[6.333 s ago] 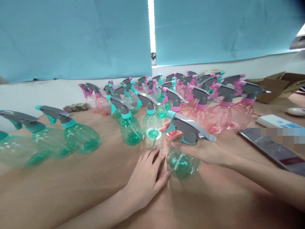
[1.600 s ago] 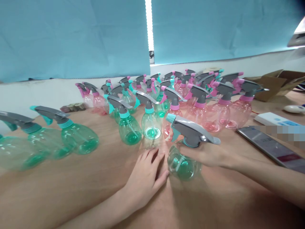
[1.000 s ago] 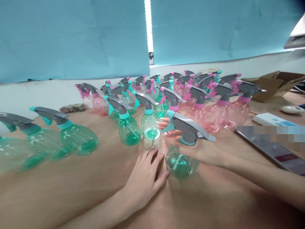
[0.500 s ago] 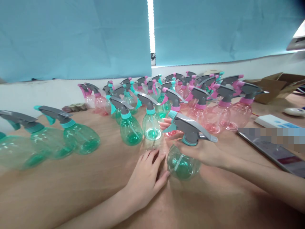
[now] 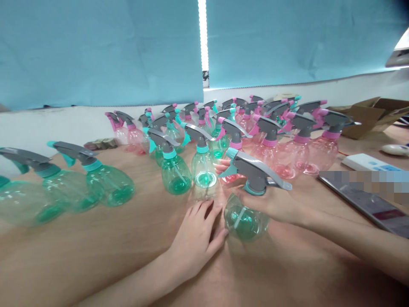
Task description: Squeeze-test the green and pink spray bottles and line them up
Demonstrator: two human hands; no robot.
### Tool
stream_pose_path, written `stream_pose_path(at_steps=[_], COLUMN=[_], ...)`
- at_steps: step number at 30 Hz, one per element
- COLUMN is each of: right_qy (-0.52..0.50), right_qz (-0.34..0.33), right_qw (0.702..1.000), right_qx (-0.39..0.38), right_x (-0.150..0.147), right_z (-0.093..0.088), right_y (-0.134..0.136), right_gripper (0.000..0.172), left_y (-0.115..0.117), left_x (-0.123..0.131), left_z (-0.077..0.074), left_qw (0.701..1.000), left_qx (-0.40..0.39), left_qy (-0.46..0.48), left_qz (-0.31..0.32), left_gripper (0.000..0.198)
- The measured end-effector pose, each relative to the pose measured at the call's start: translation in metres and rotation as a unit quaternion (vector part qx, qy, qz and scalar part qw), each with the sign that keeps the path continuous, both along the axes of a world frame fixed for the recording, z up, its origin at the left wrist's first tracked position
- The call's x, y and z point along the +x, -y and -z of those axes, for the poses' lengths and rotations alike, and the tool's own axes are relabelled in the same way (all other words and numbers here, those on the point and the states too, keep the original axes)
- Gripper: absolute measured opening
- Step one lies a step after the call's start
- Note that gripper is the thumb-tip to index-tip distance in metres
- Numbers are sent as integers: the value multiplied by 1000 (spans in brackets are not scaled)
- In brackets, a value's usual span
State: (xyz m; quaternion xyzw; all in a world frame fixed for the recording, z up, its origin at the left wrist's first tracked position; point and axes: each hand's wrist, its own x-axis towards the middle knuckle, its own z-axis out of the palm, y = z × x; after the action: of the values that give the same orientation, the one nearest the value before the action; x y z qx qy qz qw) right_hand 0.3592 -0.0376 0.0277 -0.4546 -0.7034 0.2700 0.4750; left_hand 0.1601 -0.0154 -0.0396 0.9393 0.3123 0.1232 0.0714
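Observation:
My left hand (image 5: 194, 232) lies palm down on the table, fingers stretched and a little apart, holding nothing. Its thumb reaches close to the base of a clear green spray bottle (image 5: 246, 224) with a grey head and turquoise trigger. Behind that bottle is my right hand (image 5: 271, 204), partly hidden by the spray head; its visible fingers stretch out to the left past the trigger. Whether it touches the bottle I cannot tell. Just beyond my hands stand two more green spray bottles, a darker one (image 5: 176, 175) and a paler one (image 5: 204, 168).
Pink spray bottles (image 5: 295, 155) crowd the back right, mixed with green ones. Several green bottles (image 5: 110, 185) stand at the left. On the right lie a phone (image 5: 354, 200), a white device with blue marks (image 5: 367, 164), a mouse (image 5: 394, 150) and a cardboard box (image 5: 364, 117).

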Motion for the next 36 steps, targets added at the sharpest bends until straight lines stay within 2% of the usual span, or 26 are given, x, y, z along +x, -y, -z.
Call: stream_pose_path(at_steps=[4, 9, 15, 21, 27, 32, 36], right_qy=[-19, -25, 1, -2, -2, 18, 18], right_qz=[-24, -13, 7, -2, -5, 6, -26], right_qw=[1000, 999, 1000, 999, 998, 999, 999], right_qx=[-3, -30, -25, -38, -57, -35, -43], right_x=[-1, -3, -2, 1, 2, 5, 6], right_z=[-3, -5, -5, -2, 0, 1, -1], right_y=[1, 2, 0, -1, 0, -1, -1], right_gripper=[42, 41, 40, 45, 41, 40, 43], left_y=[1, 0, 0, 0, 1, 1, 0], left_x=[-1, -1, 0, 0, 0, 0, 1], left_z=[0, 0, 0, -1, -2, -2, -2], left_qw=[1000, 1000, 1000, 1000, 1000, 1000, 1000], left_qx=[-2, 4, 3, 7, 1, 3, 3], left_qy=[1, 9, 9, 20, 12, 14, 13], left_qz=[-1, 2, 3, 1, 1, 2, 3], left_gripper=[43, 42, 40, 38, 40, 39, 39])
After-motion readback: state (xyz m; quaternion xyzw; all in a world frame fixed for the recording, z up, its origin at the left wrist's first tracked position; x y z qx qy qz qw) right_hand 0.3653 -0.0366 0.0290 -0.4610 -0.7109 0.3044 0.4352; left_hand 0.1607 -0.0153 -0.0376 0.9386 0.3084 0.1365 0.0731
